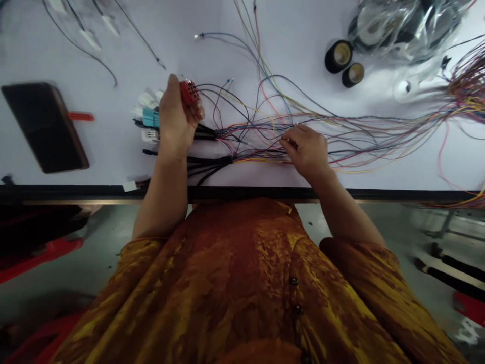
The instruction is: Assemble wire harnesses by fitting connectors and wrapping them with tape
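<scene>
My left hand [176, 114] is closed around a red multi-hole connector [189, 92], and a dark wire runs from it to the right. Beneath and beside that wrist lie a teal connector [150, 117] and several white connectors [149, 135]. Black-sleeved branches [210, 161] of a wire harness pass under my left forearm. To the right, my right hand [307, 150] has thumb and fingers pinched together over the loose harness wires [261, 146]. Its fingertips seem to grip a thin wire, though which one is hard to make out.
A dark phone [45, 126] and an orange-red tool [81, 117] lie at the left. Two black tape rolls [338, 56] stand at the back right beside a clear plastic bag [401, 30]. A thick wire bundle [470, 86] spreads at the far right. The dark table edge [242, 194] runs in front of me.
</scene>
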{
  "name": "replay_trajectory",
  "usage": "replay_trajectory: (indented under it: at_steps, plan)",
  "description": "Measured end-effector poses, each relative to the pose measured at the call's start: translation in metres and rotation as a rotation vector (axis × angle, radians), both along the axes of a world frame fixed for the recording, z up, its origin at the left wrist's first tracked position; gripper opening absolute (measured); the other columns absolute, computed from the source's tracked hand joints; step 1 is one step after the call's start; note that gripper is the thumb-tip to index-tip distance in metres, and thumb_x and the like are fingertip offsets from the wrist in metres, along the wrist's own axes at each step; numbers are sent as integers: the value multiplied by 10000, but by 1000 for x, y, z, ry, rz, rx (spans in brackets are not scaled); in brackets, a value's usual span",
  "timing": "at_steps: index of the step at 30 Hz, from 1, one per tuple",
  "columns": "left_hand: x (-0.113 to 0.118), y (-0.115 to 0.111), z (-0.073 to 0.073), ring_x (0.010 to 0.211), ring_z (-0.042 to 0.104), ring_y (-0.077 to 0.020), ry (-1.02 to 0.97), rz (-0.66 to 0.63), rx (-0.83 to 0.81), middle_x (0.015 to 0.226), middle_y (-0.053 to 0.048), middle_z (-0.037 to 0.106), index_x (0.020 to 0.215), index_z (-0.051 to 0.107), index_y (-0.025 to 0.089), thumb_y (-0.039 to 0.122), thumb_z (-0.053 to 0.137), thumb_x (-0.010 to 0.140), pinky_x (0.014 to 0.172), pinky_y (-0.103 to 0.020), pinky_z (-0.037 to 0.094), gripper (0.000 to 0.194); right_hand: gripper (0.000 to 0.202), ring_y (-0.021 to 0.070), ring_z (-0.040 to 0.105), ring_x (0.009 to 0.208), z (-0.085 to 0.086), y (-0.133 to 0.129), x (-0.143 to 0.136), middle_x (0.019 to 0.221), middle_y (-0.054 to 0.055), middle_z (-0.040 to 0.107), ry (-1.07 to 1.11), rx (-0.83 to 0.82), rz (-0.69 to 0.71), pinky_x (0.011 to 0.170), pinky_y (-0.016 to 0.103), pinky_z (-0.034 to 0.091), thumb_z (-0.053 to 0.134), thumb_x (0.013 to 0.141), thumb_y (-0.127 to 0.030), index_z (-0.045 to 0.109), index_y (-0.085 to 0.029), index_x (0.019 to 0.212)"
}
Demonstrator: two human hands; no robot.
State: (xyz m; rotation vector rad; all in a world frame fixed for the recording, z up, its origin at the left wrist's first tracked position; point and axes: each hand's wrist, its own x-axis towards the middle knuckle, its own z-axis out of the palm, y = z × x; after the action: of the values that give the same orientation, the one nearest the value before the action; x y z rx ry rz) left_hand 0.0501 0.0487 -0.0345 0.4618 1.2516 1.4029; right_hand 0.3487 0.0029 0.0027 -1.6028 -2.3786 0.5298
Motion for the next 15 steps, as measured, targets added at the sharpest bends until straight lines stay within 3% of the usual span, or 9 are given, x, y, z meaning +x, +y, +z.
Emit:
replay_trajectory:
  at_steps: [4,8,11,15]
  plan:
    - [-2,1,-6,643,352,-92,72,-69,39,687,30,370,834,381,220,896,253,874,607,-297,306,689,283,237,613,927,19,-22,-13,1038,90,666,100,-52,57,831,376,489,483,1014,-410,691,-234,1088]
    - [-15,9,-26,696,362,-87,189,-194,56,732,32,375,897,344,224,918,228,849,655,-295,344,706,266,224,605,931,20,-31,-36,1016,61,655,85,-160,265,809,361,485,472,1016,-337,725,-255,1025]
    - [-21,12,-39,729,371,-74,245,-228,61,747,36,403,936,355,217,921,186,846,666,-281,360,730,235,225,599,930,11,-23,-51,1079,68,641,-31,-145,282,738,344,466,487,997,-266,713,-245,1056]
    - [-19,13,-43,774,410,-59,285,-231,75,806,38,478,1073,400,205,865,144,901,684,-275,368,728,196,242,605,951,11,-11,-65,1198,110,627,-153,-118,303,675,329,429,539,974,-232,687,-195,1096]
